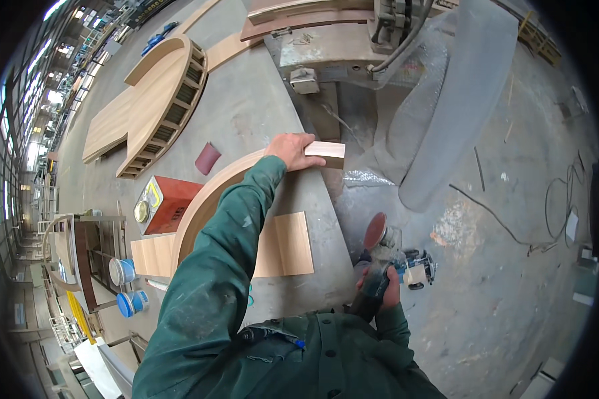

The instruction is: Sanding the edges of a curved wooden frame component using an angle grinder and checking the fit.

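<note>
A curved wooden piece [325,150] arcs across the grey tabletop [293,189], and its squared end sticks out past the table's right edge. My left hand [290,151] is closed over it just short of that end, thumb on the near side. Down by my right side, my right hand [387,290] is wrapped round the dark body of a disc sander [375,282]. The sander's reddish-brown abrasive disc [375,231] points up and away from me, apart from the wood. Beneath my left arm lies a flat wooden board [286,245], partly hidden by the sleeve.
Left on the table stand a red can [172,205] and a reddish sandpaper sheet [207,158]. Beyond is a large curved wooden frame [160,100]. Bubble wrap [459,113] hangs at right. A blue power tool [419,269] sits below right; a hose [486,209] crosses the floor.
</note>
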### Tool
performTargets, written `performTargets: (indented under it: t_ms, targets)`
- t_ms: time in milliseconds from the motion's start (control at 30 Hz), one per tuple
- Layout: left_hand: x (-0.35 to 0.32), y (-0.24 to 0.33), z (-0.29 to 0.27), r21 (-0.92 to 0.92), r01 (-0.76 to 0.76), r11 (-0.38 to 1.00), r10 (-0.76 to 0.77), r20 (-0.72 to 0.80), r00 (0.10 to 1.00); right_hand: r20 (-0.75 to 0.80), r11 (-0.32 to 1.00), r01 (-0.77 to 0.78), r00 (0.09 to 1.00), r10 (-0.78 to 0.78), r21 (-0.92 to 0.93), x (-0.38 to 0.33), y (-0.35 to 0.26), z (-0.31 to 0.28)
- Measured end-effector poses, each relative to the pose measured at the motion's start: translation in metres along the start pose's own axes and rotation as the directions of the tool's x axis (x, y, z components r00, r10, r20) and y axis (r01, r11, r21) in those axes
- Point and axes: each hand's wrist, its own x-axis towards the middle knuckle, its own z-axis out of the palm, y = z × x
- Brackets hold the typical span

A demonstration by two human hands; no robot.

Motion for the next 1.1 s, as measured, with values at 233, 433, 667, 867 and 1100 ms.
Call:
performTargets:
  t_ms: [233,433,667,867,1100]
  targets:
    - [-0.002,0.008,-0.004,-0.008,0.027,1.000,-0.027,-0.004,1.000,-0.053,0.991,0.040,0.998,-0.047,-0.130,0.053,-0.018,0.007]
    - [-0.003,0.011,-0.007,0.024,0.079,0.997,-0.080,0.048,0.996,0.098,0.995,-0.104,0.990,0.104,-0.010,0.124,-0.042,0.024]
    - [0.000,0.014,-0.006,0.066,0.110,0.992,-0.113,0.035,0.993,0.106,0.995,-0.012,0.994,0.023,-0.102,0.166,-0.056,0.050]
    - [-0.001,0.013,-0.004,0.058,0.112,0.992,-0.114,0.032,0.993,0.170,0.987,-0.011,0.985,0.039,-0.161,0.175,-0.063,0.048]
    - [-0.006,0.006,0.001,0.043,0.075,0.996,-0.074,-0.022,0.997,0.143,0.975,0.045,0.990,-0.013,-0.218,0.176,-0.095,0.039]
